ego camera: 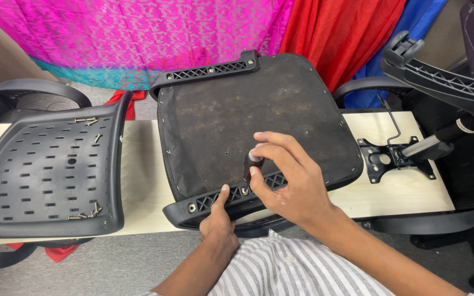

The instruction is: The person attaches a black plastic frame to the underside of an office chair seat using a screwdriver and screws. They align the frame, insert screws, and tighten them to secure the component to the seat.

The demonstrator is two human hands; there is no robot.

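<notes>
A pale wooden bench runs across the view, backed by draped pink, red and blue cloth. At the right a black star-shaped chair base lies tipped with its gas cylinder pointing left toward a black metal tilt mechanism plate that rests on the bench.

In the middle lies an upturned chair seat, its dark fabric underside facing up, with black ribbed plastic brackets along the far and near edges. To the left sits a slotted black plastic chair backrest, hollow side up, with loose screws in its far corner and more in its near corner.

The right hand is over the seat's near edge, fingers curled round the dark, stubby handle of a screwdriver. The tool stands nearly upright, its long axis pointing down into the near bracket, tip hidden by the hand. The left hand comes up from below, thumb pressed on the bracket's outer face just left of the tool, the other fingers tucked under and out of sight; whether they grip the edge I cannot tell. The right hand is the one on the tool, directly above the bracket.
</notes>
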